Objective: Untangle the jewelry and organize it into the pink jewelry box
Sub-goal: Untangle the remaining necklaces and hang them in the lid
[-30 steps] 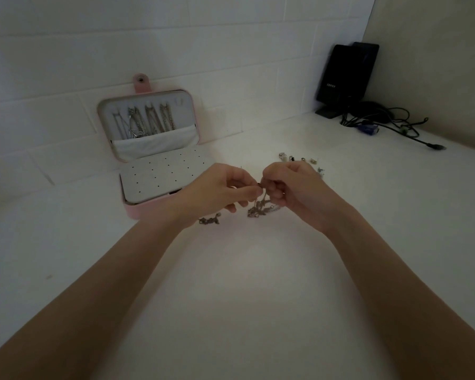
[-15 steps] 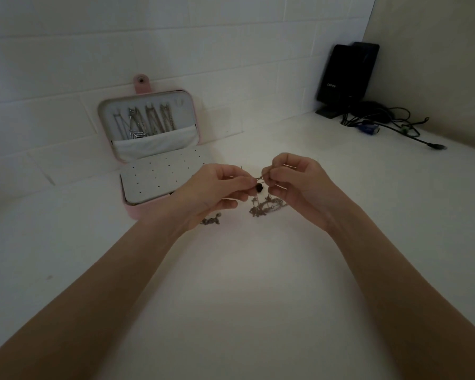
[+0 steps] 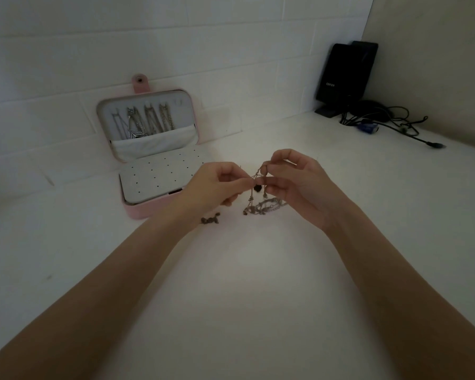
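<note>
Both hands (image 3: 261, 185) on tangled chain (image 3: 261, 208)

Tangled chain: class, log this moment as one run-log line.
left hand: pinches tangled chain | right hand: pinches same chain | pink jewelry box: open, necklaces hung in lid | step: untangling

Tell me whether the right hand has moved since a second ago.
Yes. The right hand has risen slightly and lifted the tangled chain, judged against the open pink jewelry box, which stayed put. The left hand barely shifted.
</note>
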